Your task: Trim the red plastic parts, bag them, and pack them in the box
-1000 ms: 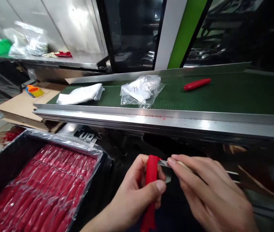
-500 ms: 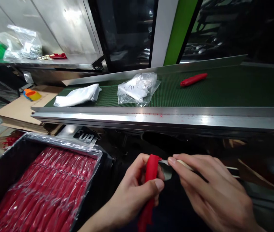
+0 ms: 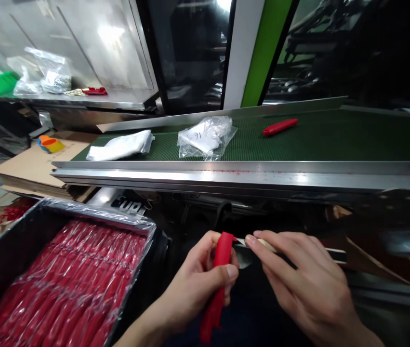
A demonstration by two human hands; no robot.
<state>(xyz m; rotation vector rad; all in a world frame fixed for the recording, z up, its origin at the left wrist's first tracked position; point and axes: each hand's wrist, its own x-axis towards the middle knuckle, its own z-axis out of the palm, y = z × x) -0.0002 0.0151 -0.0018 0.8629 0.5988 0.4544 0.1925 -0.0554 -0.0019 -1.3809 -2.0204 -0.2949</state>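
Note:
My left hand is closed around a long red plastic piece, held tilted with its upper end showing above my fingers. My right hand pinches a knife with a pale handle. The knife's thin blade points left and meets the red piece's upper right edge, where a small red shred shows. Both hands are in front of the conveyor, below its metal edge. Another red piece lies on the green conveyor belt.
At the lower left stands a black bin of plastic-wrapped red pieces. Two plastic bags lie on the belt. Flat cardboard holds an orange and yellow tape roll. A metal shelf is behind.
Both hands have shifted slightly left in the view, still holding the red piece and knife. The view has moved a little, so the belt and shelf items appear displaced.

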